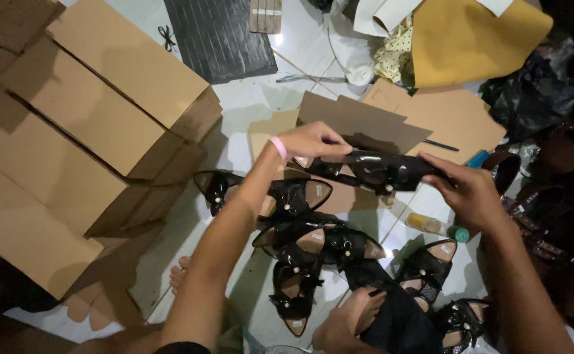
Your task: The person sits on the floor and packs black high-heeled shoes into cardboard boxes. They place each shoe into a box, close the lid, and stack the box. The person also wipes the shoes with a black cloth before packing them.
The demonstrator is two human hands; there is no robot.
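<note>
I hold a glossy black sandal (375, 169) sideways above the floor, one hand at each end. My left hand (310, 140), with a pink band at the wrist, grips its left end from above. Fingers of my right hand (467, 191) wrap its right end. Below them several more black sandals with tan insoles (313, 242) lie scattered on the white floor. My bare foot (356, 314) rests among them.
Stacked brown cardboard boxes (90, 118) fill the left side. Flat cardboard sheets (431, 115) lie behind the sandal, with a black mat (221, 36) and yellow material (470, 39) farther back. A small yellow bottle with a teal cap (437, 227) lies near my right hand. Dark bags (549, 92) crowd the right.
</note>
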